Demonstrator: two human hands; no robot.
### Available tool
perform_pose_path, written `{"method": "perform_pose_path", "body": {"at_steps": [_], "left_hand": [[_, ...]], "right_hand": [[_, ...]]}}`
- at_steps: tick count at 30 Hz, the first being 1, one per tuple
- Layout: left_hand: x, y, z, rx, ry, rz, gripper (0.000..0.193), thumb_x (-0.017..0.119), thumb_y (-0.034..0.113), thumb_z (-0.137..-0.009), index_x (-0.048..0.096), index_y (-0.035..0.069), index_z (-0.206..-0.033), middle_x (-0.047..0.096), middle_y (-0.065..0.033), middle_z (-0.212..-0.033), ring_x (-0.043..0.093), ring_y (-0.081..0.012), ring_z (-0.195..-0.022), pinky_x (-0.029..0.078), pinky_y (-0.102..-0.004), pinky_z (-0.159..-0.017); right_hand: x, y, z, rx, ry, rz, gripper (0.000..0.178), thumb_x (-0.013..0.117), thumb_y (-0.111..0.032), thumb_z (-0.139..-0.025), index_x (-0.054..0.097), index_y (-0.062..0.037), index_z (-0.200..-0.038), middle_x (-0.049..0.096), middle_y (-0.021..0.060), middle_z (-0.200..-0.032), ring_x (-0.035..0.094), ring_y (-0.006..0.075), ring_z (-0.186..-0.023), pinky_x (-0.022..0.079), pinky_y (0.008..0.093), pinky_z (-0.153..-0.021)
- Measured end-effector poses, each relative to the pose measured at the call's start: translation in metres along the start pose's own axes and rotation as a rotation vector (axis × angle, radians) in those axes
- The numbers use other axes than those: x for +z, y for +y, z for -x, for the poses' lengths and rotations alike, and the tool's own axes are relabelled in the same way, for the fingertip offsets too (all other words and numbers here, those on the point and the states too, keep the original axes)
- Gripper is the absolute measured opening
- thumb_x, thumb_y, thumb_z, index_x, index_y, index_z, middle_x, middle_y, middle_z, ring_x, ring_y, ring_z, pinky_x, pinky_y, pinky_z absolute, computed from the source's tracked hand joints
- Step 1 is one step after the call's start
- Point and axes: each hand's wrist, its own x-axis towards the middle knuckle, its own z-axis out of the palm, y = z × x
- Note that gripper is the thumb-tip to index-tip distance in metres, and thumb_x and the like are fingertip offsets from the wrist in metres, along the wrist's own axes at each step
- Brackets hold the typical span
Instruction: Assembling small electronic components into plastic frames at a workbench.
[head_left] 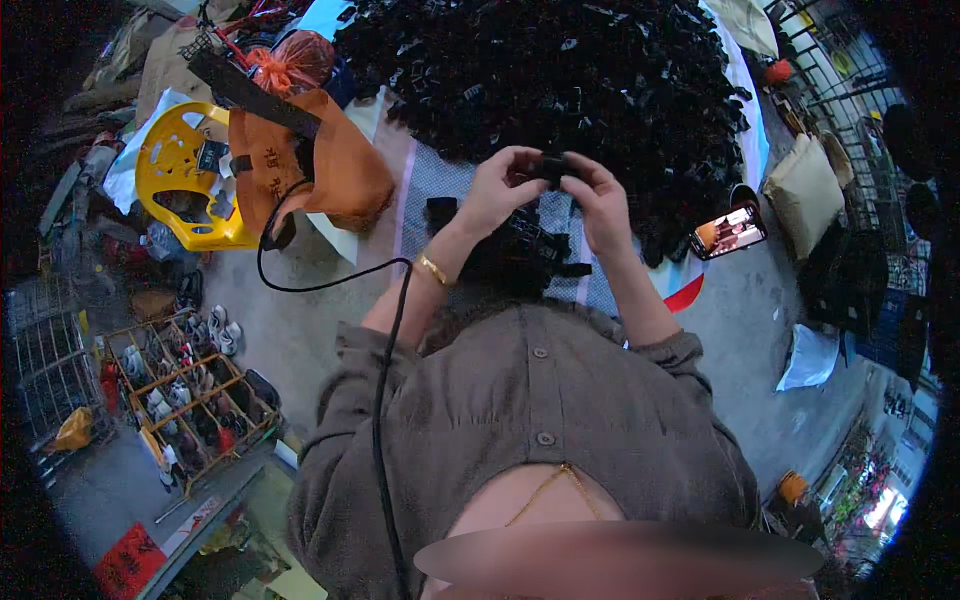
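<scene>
Between my two hands, over the near edge of a big heap of small black pieces [540, 70], is one small black piece [550, 168]; its exact kind is too dark to make out. My left hand [500, 188], with a gold bracelet at the wrist, pinches it from the left. From the right, my right hand [600, 195] grips it between thumb and fingers. Closer to my body, a smaller group of black pieces [515, 255] lies on a pale patterned sheet [425, 190].
An orange bag [345, 170] and a yellow plastic stool [165, 165] stand at the left. A black cable [330, 283] runs across my left arm. At the right are a lit phone [728, 232] and a beige sack [803, 190]. A shoe rack [200, 400] stands at lower left.
</scene>
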Motion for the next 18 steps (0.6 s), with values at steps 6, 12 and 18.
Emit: {"method": "perform_pose_path", "body": {"at_steps": [6,12,18], "left_hand": [[-0.009,0.002,0.025,-0.052,0.069,0.061,0.037,0.063,0.001,-0.078,0.054,-0.001,-0.114,0.061,-0.0029,-0.095,0.056,-0.0066,-0.082,0.046,-0.0193,-0.072],[0.007,-0.022,0.052,-0.093,0.243,0.475,0.040,0.061,0.005,-0.081,0.048,-0.004,-0.118,0.059,-0.0040,-0.100,0.055,-0.0076,-0.087,0.045,-0.0196,-0.074],[0.002,-0.039,0.070,-0.231,0.351,0.609,0.034,0.055,0.002,-0.084,0.047,-0.002,-0.117,0.059,-0.0062,-0.101,0.057,-0.0111,-0.087,0.046,-0.0213,-0.075]], "right_hand": [[0.014,0.008,0.013,-0.105,-0.059,0.379,0.036,0.068,-0.009,-0.074,0.060,-0.0043,-0.109,0.063,0.0029,-0.096,0.057,0.0084,-0.082,0.046,0.0222,-0.069],[0.024,0.016,0.028,-0.637,-0.097,0.846,0.034,0.066,-0.001,-0.066,0.060,-0.0050,-0.099,0.062,0.0108,-0.093,0.058,0.0261,-0.084,0.047,0.0332,-0.073],[0.026,0.041,0.039,-0.839,-0.208,0.943,0.037,0.066,0.001,-0.060,0.060,-0.0054,-0.096,0.062,0.0098,-0.094,0.057,0.0286,-0.088,0.046,0.0366,-0.076]]}}
